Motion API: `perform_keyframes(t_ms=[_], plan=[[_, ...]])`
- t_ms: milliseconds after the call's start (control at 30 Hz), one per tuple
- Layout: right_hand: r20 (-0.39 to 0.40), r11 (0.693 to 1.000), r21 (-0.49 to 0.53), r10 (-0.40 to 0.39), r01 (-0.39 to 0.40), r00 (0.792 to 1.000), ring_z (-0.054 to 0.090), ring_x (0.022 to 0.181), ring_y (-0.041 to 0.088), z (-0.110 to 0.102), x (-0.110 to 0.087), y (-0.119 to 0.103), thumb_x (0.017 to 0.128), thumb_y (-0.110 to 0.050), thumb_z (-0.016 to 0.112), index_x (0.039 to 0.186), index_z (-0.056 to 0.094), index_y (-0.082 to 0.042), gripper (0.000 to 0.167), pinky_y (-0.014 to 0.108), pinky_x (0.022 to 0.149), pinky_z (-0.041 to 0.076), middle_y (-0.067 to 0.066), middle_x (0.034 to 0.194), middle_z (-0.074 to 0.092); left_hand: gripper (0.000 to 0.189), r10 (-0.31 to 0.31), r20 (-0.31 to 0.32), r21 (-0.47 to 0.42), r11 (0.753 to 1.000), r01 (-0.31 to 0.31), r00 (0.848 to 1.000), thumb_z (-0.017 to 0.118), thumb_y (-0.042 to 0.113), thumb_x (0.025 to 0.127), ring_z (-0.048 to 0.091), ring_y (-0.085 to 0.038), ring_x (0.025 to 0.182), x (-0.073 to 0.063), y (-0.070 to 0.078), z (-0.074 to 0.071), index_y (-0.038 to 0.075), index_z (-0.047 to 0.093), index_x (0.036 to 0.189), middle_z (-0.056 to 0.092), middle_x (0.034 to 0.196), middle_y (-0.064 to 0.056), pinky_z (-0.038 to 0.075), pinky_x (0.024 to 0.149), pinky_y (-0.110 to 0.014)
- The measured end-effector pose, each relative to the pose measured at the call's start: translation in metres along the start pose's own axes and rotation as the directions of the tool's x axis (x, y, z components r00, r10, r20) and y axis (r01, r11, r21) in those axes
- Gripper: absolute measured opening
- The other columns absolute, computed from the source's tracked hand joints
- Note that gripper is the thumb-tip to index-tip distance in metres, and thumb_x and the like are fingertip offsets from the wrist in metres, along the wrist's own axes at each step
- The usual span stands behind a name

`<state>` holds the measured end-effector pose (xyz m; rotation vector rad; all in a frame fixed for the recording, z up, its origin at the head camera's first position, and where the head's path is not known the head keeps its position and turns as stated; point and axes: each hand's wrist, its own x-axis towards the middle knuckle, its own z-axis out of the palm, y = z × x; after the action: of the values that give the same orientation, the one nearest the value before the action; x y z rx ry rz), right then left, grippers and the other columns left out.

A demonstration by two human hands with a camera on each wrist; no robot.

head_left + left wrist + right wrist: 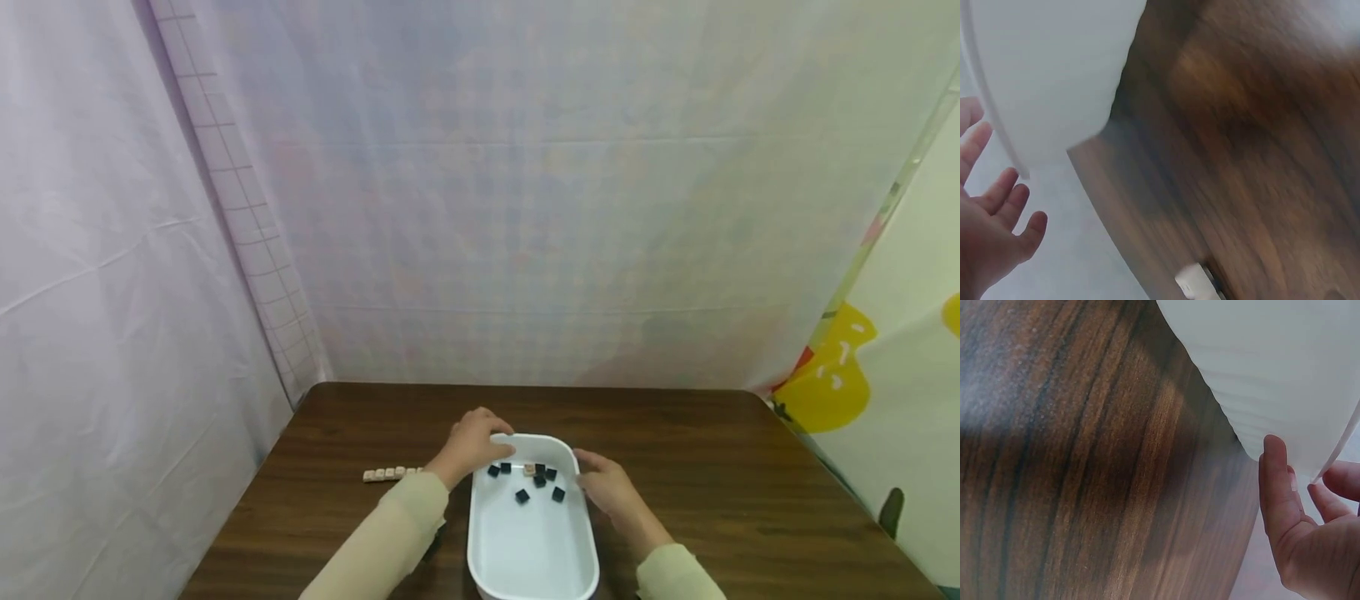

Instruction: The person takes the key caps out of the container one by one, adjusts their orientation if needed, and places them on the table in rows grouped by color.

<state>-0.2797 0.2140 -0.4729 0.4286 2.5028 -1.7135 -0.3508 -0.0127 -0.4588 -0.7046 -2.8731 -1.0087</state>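
A white plastic tub [534,550] with a rounded rim stands between my hands. Small black square tiles [522,497] lie toward its far end, along with one cream-faced tile [529,470]. My left hand [474,446] holds the far left corner, its thumb over the rim and its other fingers beyond the wall. At the far right side, my right hand [611,492] grips the rim. From the right wrist view, one finger of that hand [1319,550] lies straight along the outer wall [1272,375], with the thumb at the rim.
On the brown wooden table [697,467], a row of cream tiles [390,474] lies left of the tub, partly behind the left sleeve [390,533]. A dark item [433,543] shows beneath that forearm. Pale curtains [525,208] hang past the table's far edge.
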Motion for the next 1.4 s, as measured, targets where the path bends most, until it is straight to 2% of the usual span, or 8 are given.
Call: perform_keyframes(t_ms=[133,300,433,667,800,933,1167,1400], plan=[[0.004,1.000,-0.009,-0.008,0.008,1.000,0.061,0.104,0.044,0.000,-0.001,0.000,0.093,0.001,0.051,0.145,0.046,0.000,0.052,0.049,0.072,0.057,0.035,0.134,0.049,0.024,0.041,0.004,0.091,0.995,-0.041,0.999,0.074,0.032,0.090,0.048,-0.026,0.120,0.002,0.007,0.009,0.022,0.074,0.111,0.056,0.125,-0.004,0.035,0.103,-0.049],[0.005,1.000,-0.021,-0.007,0.008,1.000,0.059,0.106,0.045,0.001,-0.002,-0.002,0.092,0.000,0.052,0.144,0.047,-0.001,0.052,0.050,0.072,0.056,0.035,0.135,0.048,0.022,0.096,0.021,0.228,0.969,-0.098,0.995,0.078,0.034,0.085,0.049,-0.027,0.119,0.006,0.014,0.020,0.025,0.077,0.104,0.057,0.127,-0.007,0.039,0.098,-0.047],[0.003,1.000,-0.023,-0.020,0.020,1.000,0.060,0.105,0.045,0.001,-0.003,-0.002,0.092,0.001,0.052,0.143,0.048,0.000,0.052,0.049,0.072,0.056,0.035,0.134,0.049,0.021,0.082,0.043,0.282,0.955,-0.091,0.996,0.080,0.035,0.083,0.048,-0.029,0.121,0.010,0.016,0.029,0.024,0.077,0.102,0.057,0.129,-0.010,0.037,0.098,-0.049],[-0.001,0.999,-0.029,-0.033,0.033,0.999,0.061,0.102,0.043,0.002,-0.003,-0.001,0.091,0.001,0.053,0.143,0.049,0.000,0.051,0.049,0.071,0.056,0.035,0.130,0.052,0.018,0.099,0.078,0.491,0.862,-0.125,0.992,0.076,0.040,0.086,0.048,-0.026,0.119,0.014,0.017,0.042,0.028,0.077,0.100,0.058,0.124,-0.006,0.037,0.098,-0.048],[-0.004,0.999,-0.035,-0.028,0.028,1.000,0.061,0.102,0.042,0.001,-0.001,0.000,0.092,0.000,0.053,0.143,0.049,-0.001,0.051,0.049,0.072,0.056,0.034,0.131,0.052,0.017,0.114,0.094,0.559,0.816,-0.147,0.989,0.074,0.040,0.088,0.048,-0.024,0.117,0.017,0.016,0.046,0.031,0.078,0.102,0.058,0.122,-0.002,0.038,0.096,-0.046],[-0.004,0.999,-0.032,-0.039,0.039,0.999,0.062,0.101,0.041,0.001,-0.002,0.000,0.092,0.000,0.053,0.143,0.049,0.000,0.051,0.047,0.072,0.057,0.034,0.130,0.053,0.013,0.122,0.115,0.594,0.787,-0.166,0.986,0.075,0.037,0.087,0.047,-0.023,0.118,0.016,0.017,0.046,0.034,0.079,0.099,0.058,0.123,-0.001,0.039,0.094,-0.044],[-0.015,0.997,-0.012,-0.080,0.080,0.997,0.064,0.092,0.036,0.000,-0.003,-0.001,0.088,0.002,0.055,0.140,0.050,0.004,0.052,0.043,0.069,0.057,0.033,0.121,0.057,0.019,0.123,0.161,0.581,0.791,-0.194,0.979,0.075,0.039,0.086,0.046,-0.022,0.123,0.013,0.021,0.045,0.034,0.077,0.105,0.056,0.129,-0.002,0.038,0.096,-0.044],[-0.011,0.997,-0.023,-0.068,0.068,0.998,0.064,0.095,0.037,0.000,-0.003,-0.001,0.089,0.001,0.055,0.140,0.050,0.002,0.052,0.044,0.070,0.057,0.034,0.125,0.055,0.017,0.125,0.177,0.620,0.757,-0.209,0.976,0.072,0.042,0.088,0.046,-0.021,0.121,0.016,0.021,0.048,0.036,0.076,0.104,0.055,0.127,-0.001,0.039,0.095,-0.041]])
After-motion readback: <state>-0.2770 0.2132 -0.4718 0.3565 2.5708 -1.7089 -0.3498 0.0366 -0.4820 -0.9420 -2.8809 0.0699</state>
